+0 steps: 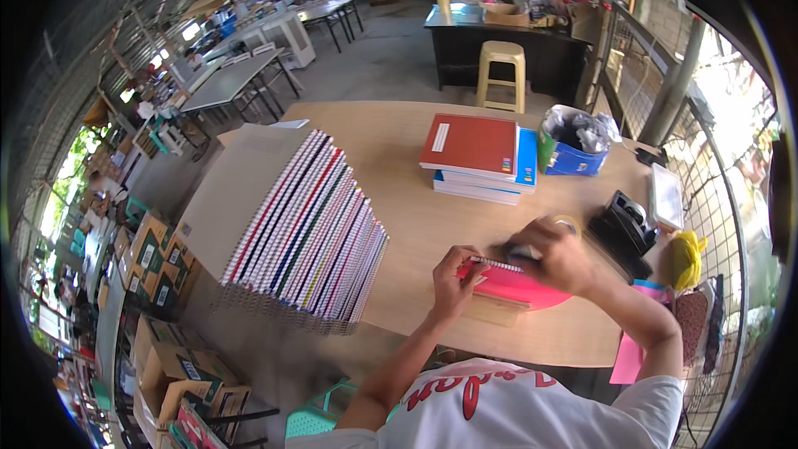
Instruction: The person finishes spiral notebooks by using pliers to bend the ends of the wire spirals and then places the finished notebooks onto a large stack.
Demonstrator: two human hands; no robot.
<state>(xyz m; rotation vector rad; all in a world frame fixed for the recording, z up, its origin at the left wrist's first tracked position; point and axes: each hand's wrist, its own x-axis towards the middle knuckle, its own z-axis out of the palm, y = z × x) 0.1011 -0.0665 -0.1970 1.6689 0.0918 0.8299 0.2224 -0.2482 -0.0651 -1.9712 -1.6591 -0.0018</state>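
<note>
A bright pink notebook (532,289) with a white spiral along its far edge lies in front of me at the table's near side. My left hand (453,284) is closed on the left end of this spiral edge, thumb and fingers pinching it. Over the spiral's right end, my right hand (559,254) is curled around a dark tool (509,251), smeared by motion, so its kind does not show. A pale wooden piece (482,310) shows under the notebook's near edge. To the left rises a tall stack of spiral-bound notebooks (303,224), their coils in several colours.
On the wooden table (391,137), red and blue notebooks (472,145) are piled beyond my hands. Behind them on the right sits a box of crumpled grey plastic (573,158). A black tape dispenser (622,233) and yellow bag (688,258) lie rightward. A stool (501,54) stands past the table.
</note>
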